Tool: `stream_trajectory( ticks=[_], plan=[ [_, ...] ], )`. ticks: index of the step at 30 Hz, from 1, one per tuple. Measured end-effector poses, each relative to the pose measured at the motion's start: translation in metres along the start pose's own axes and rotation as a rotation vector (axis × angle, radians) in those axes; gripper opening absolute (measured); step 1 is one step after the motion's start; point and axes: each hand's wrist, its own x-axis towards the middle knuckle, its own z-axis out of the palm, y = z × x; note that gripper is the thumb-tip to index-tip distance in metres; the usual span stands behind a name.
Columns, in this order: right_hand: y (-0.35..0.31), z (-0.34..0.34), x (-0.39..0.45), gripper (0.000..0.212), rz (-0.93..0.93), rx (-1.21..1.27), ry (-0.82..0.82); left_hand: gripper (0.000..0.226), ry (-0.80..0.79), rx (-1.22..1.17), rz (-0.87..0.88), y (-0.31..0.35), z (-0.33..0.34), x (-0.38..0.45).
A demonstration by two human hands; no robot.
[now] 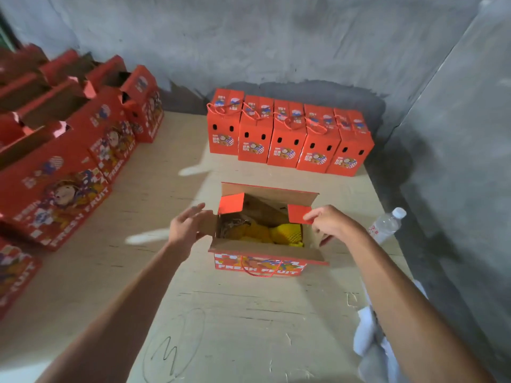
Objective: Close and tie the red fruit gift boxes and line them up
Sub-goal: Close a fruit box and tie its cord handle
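Observation:
An open red fruit gift box point(260, 265) stands in the middle of the board, with yellow-wrapped fruit point(272, 233) showing inside. My left hand point(186, 226) is spread with straight fingers against the box's left side flap. My right hand point(331, 222) pinches the small red flap point(298, 213) at the box's right end. A red cord handle hangs down the near face. Behind it, several closed and tied red boxes point(287, 136) stand in a row by the wall.
Several open red boxes point(69, 161) are stacked along the left side. A clear plastic water bottle point(387, 225) lies to the right of the open box, near the board's edge. White cloth point(367, 344) lies at the lower right. Grey walls close the back and right.

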Motion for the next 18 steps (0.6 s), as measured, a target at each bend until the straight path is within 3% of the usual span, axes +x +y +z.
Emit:
stream_trajectory(
  ticks=[3, 5, 7, 9, 12, 15, 18],
  plan=[
    [0.042, -0.017, 0.005, 0.041, 0.034, 0.32, -0.054, 0.041, 0.133, -0.007, 0.071, -0.01, -0.006, 0.009],
    [0.064, -0.017, 0.007, 0.062, 0.04, 0.374, 0.049, 0.044, 0.244, 0.317, 0.255, -0.015, -0.008, 0.011],
    [0.074, -0.006, 0.003, 0.08, 0.017, 0.109, 0.205, 0.042, 0.277, 0.799, 0.497, -0.015, -0.009, 0.015],
    [0.077, 0.013, -0.002, 0.078, -0.115, -0.172, 0.263, 0.043, 0.162, 1.113, 0.667, -0.006, 0.001, 0.016],
    [0.071, 0.043, -0.004, 0.067, -0.391, -0.029, 0.265, 0.061, -0.113, 1.127, 0.576, 0.007, 0.03, 0.011],
    [0.063, 0.047, -0.004, 0.046, -0.376, 0.183, 0.348, 0.054, -0.111, 1.15, 0.562, 0.005, 0.051, 0.01],
    [0.057, 0.039, 0.004, 0.023, -0.305, 0.213, 0.389, 0.043, -0.088, 1.041, 0.563, -0.007, 0.059, 0.016]
  ],
)
